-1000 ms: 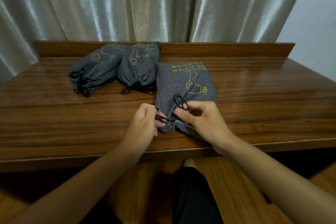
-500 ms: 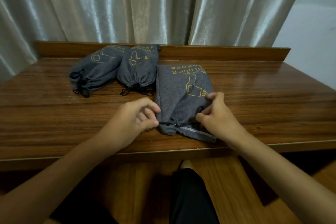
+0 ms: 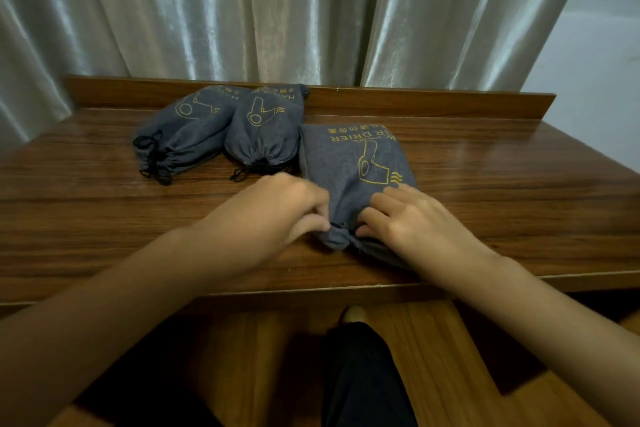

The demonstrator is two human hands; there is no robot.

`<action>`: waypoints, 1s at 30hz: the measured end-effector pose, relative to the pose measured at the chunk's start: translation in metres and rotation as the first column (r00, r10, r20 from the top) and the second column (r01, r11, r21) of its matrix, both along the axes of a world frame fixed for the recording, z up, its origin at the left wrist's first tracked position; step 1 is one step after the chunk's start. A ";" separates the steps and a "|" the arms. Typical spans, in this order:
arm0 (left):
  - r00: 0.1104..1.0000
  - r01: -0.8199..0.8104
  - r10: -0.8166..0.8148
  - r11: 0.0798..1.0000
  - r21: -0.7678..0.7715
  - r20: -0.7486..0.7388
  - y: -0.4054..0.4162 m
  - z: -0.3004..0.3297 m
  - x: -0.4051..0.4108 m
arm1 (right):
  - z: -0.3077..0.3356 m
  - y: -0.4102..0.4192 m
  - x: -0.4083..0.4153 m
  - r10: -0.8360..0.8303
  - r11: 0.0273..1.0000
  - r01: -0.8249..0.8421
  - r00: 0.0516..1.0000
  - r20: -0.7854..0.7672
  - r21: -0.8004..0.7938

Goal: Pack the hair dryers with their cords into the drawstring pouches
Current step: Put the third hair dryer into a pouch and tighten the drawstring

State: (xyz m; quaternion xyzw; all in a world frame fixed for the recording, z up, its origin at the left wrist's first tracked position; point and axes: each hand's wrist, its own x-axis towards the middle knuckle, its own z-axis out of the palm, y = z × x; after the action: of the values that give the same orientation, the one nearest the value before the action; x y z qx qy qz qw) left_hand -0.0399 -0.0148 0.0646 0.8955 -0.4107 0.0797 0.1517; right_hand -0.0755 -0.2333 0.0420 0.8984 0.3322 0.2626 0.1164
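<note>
Three grey pouches lie on a wooden table before a pale curtain. The near pouch, centre of the frame, lies flat with its mouth toward the bottom edge; its yellow dryer print and the upside-down lettering "DRIER" show, the first letters lost in a fold.

The left hand sits at the pouch's lower left corner, fingers curled under, thumb and forefinger pinching a short stretch of black cord at the gathered mouth. The right hand lies over the lower right of the pouch, fingers bent, their tips pressed into the fabric by the same cord. Whether it pinches the cord or only pins cloth is hidden under the fingers. Most of the cord and the pouch's hem are covered by both hands.

In the upper left, the left pouch and the middle pouch lie touching, both bulging and cinched, black cords bunched at their mouths. Their contents cannot be seen; no dryer shows anywhere outside the bags. The middle pouch's far end leans on the table's raised back rail.

Below the table edge, dim wooden floor and a dark trouser leg show; a pale foot tip is barely discernible. Both forearms run off the bottom corners.
</note>
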 end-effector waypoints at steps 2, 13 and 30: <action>0.981 -0.029 -0.016 0.973 -0.229 -0.195 0.003 0.008 0.003 | 0.007 -0.008 0.002 0.111 0.994 -0.110 0.981 0.161 -0.014; 0.995 0.083 -0.080 0.995 0.056 -0.050 0.013 -0.022 0.018 | 0.013 -0.042 0.015 0.214 0.973 -0.213 0.977 0.007 -0.087; 0.930 -0.028 -0.221 0.754 -0.656 -0.294 0.011 0.003 -0.007 | 0.010 -0.014 -0.011 0.581 0.206 0.234 0.752 -0.311 0.950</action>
State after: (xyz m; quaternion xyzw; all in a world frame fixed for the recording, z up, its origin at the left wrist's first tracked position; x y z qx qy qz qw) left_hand -0.0469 -0.0039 0.0672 0.7633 -0.3695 0.0467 0.5279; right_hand -0.0869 -0.2469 0.0520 0.7491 0.2208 0.1080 -0.6152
